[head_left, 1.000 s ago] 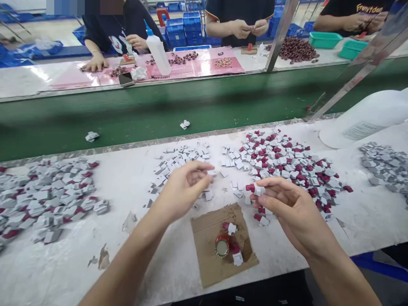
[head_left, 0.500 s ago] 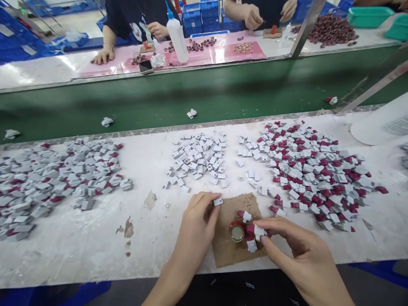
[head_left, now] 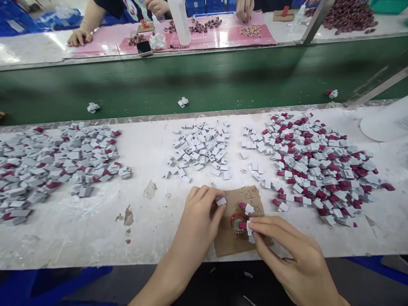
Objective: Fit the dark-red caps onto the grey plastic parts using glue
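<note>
Between thumb and fingertips, my left hand point(head_left: 200, 216) pinches a small light-grey plastic block point(head_left: 221, 201) over the left edge of a brown cardboard piece point(head_left: 228, 246). My right hand point(head_left: 287, 250) grips a grey-and-maroon plastic piece point(head_left: 249, 228), its maroon end over a red bottle cap point(head_left: 236, 217). Whether that end touches inside the cap I cannot tell. The cap lies open side up on the cardboard. Another grey-and-maroon piece point(head_left: 247, 208) rests just above the cap, and one more is partly hidden beneath my right fingertips.
Loose grey blocks point(head_left: 202, 146) lie in a heap ahead. Grey-and-maroon pieces are piled at right point(head_left: 318, 170) and left point(head_left: 63, 165). Beyond runs a green belt point(head_left: 143, 85) with a few pieces on it. Co-workers' hands point(head_left: 81, 36) are at the far table.
My right hand has moved left, bringing the maroon end of its piece over the bottle cap. My left hand keeps its block. The camera view has tilted slightly downward.
</note>
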A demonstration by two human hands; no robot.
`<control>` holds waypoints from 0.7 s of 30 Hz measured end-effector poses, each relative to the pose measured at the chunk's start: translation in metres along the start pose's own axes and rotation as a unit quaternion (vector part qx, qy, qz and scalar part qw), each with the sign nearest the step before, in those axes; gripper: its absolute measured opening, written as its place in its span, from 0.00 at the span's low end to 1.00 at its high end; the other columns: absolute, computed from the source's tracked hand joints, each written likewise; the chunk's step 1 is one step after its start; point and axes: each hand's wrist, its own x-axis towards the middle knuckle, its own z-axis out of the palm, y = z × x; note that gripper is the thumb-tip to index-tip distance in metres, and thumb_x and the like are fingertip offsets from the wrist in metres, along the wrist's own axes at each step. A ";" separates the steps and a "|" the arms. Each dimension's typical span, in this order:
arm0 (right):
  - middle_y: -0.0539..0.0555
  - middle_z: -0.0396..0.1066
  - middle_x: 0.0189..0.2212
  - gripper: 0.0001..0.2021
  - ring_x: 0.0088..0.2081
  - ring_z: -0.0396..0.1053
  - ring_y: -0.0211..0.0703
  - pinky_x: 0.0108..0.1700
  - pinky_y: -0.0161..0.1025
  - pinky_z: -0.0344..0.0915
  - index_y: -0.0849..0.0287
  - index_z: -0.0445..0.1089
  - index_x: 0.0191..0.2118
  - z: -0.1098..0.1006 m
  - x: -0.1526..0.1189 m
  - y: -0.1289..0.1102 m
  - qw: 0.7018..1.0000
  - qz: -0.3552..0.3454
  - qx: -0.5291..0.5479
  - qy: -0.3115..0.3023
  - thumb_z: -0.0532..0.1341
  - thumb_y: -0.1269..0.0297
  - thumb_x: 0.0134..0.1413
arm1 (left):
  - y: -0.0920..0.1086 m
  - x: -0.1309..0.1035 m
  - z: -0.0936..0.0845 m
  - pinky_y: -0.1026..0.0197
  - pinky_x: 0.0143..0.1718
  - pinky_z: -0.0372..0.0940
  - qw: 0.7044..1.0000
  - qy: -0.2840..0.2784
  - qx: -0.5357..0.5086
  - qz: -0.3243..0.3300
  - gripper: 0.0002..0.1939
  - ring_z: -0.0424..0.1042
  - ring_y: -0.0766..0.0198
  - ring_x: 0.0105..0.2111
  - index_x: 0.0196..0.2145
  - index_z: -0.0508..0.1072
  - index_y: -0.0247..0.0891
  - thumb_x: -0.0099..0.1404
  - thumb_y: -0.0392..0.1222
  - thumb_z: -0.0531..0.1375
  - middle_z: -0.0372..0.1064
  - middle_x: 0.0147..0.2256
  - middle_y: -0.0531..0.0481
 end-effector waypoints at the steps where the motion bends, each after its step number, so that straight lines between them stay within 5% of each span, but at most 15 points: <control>1: 0.56 0.86 0.46 0.14 0.46 0.87 0.45 0.49 0.33 0.85 0.53 0.82 0.51 0.000 0.000 0.000 1.000 -0.004 -0.005 -0.002 0.66 0.78 0.68 | 0.000 -0.001 0.000 0.48 0.48 0.72 1.000 -0.003 -0.010 -0.008 0.11 0.73 0.51 0.47 0.49 0.78 0.41 0.74 0.27 0.63 0.76 0.44 0.47; 7: 0.56 0.86 0.43 0.13 0.44 0.87 0.45 0.47 0.33 0.85 0.54 0.82 0.49 -0.002 0.004 -0.005 0.999 -0.020 -0.024 0.006 0.66 0.79 0.66 | 0.003 -0.005 -0.003 0.50 0.49 0.73 0.999 -0.017 -0.045 -0.014 0.10 0.77 0.53 0.48 0.50 0.79 0.42 0.79 0.33 0.58 0.74 0.48 0.46; 16: 0.57 0.87 0.41 0.12 0.43 0.87 0.48 0.44 0.37 0.87 0.56 0.85 0.47 -0.002 0.004 -0.006 1.000 -0.014 -0.020 0.020 0.67 0.78 0.65 | 0.006 -0.002 -0.005 0.55 0.38 0.74 0.995 -0.057 -0.063 -0.047 0.09 0.74 0.60 0.34 0.45 0.77 0.41 0.75 0.30 0.59 0.73 0.41 0.49; 21: 0.53 0.88 0.41 0.09 0.41 0.88 0.51 0.41 0.40 0.87 0.46 0.88 0.44 -0.008 0.015 -0.001 0.987 0.122 0.093 0.049 0.72 0.70 0.65 | 0.017 0.012 -0.014 0.50 0.46 0.78 0.986 -0.035 -0.160 -0.043 0.07 0.80 0.55 0.42 0.48 0.80 0.44 0.76 0.38 0.63 0.79 0.43 0.48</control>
